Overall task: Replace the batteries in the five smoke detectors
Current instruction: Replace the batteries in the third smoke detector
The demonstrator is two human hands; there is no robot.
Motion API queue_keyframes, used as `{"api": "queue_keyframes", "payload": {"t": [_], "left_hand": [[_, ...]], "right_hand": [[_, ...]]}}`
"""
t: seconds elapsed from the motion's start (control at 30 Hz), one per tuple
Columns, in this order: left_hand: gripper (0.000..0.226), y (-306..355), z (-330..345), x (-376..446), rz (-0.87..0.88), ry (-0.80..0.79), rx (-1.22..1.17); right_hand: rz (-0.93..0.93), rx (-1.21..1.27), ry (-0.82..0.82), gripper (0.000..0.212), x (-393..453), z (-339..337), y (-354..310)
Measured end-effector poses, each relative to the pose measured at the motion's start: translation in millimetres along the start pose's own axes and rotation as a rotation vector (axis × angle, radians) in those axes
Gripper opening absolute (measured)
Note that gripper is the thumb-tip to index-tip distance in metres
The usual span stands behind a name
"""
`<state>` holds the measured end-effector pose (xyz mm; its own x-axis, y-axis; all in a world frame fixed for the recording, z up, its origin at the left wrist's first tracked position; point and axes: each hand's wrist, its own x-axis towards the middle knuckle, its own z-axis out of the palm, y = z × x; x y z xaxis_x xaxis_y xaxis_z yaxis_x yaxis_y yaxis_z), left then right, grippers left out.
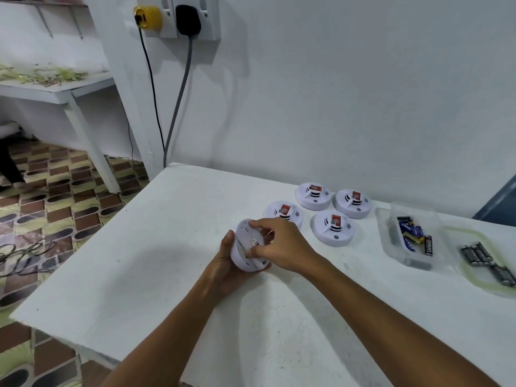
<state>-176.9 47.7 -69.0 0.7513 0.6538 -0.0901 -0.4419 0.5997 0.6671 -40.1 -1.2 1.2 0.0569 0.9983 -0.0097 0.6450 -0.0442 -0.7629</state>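
A white round smoke detector is held tilted just above the white table, its back plate facing me. My left hand grips its body from below and the left. My right hand grips the back plate, fingers curled over its top and right edge. Several more white detectors with red labels lie face up behind: one partly hidden by my right hand, others. A clear tray holds loose batteries. A clear lid carries dark batteries.
The table's left edge drops to a patterned floor with loose cables. A wall socket above holds a yellow plug and a black plug, cords hanging behind the table's far left corner. A white bench stands at left.
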Motion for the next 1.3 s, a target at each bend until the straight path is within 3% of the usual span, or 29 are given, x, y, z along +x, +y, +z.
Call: {"api": "queue_keyframes", "payload": {"t": [0.07, 0.13, 0.23, 0.3, 0.37, 0.47, 0.53, 0.67, 0.77, 0.83, 1.03, 1.3], "left_hand": [[0.079, 0, 0, 1, 0.005, 0.046, 0.137], [0.077, 1, 4, 3, 0.076, 0.124, 0.386], [0.063, -1, 27, 7, 0.240, 0.220, 0.827], [0.072, -7, 44, 10, 0.331, 0.266, 1.087], [0.086, -13, 54, 15, 0.372, 0.234, 1.203], [0.068, -11, 61, 19, 0.405, 0.140, 1.095], [0.049, -8, 58, 20, 0.379, 0.193, 0.986], [0.050, -17, 44, 24, 0.095, 0.179, 0.777], [0.043, -25, 38, 24, 0.065, 0.178, 0.779], [0.039, -28, 32, 23, 0.058, 0.194, 0.763], [0.038, -33, 23, 21, 0.073, 0.203, 0.774], [0.037, -35, 22, 19, 0.075, 0.217, 0.763]], "right_hand": [[0.050, 0.132, 0.005, 0.050, -8, 2, 8], [0.192, 0.421, 0.045, 0.032, -19, -3, 15], [0.365, 0.817, 0.013, 0.028, -33, -17, 21], [0.355, 0.881, 0.015, 0.025, -41, -24, 27], [0.352, 0.892, 0.062, 0.027, -45, -28, 35], [0.353, 1.026, 0.119, 0.030, -49, -36, 54], [0.371, 1.180, 0.134, 0.032, -52, -39, 67], [0.389, 1.323, 0.154, 0.040, -56, -30, 91], [0.379, 1.341, 0.186, 0.039, -58, -21, 102], [0.346, 1.307, 0.189, 0.040, -58, -18, 105], [0.307, 0.985, 0.226, 0.070, -55, -4, 103], [0.322, 0.936, 0.267, 0.069, -54, -1, 100]]}}
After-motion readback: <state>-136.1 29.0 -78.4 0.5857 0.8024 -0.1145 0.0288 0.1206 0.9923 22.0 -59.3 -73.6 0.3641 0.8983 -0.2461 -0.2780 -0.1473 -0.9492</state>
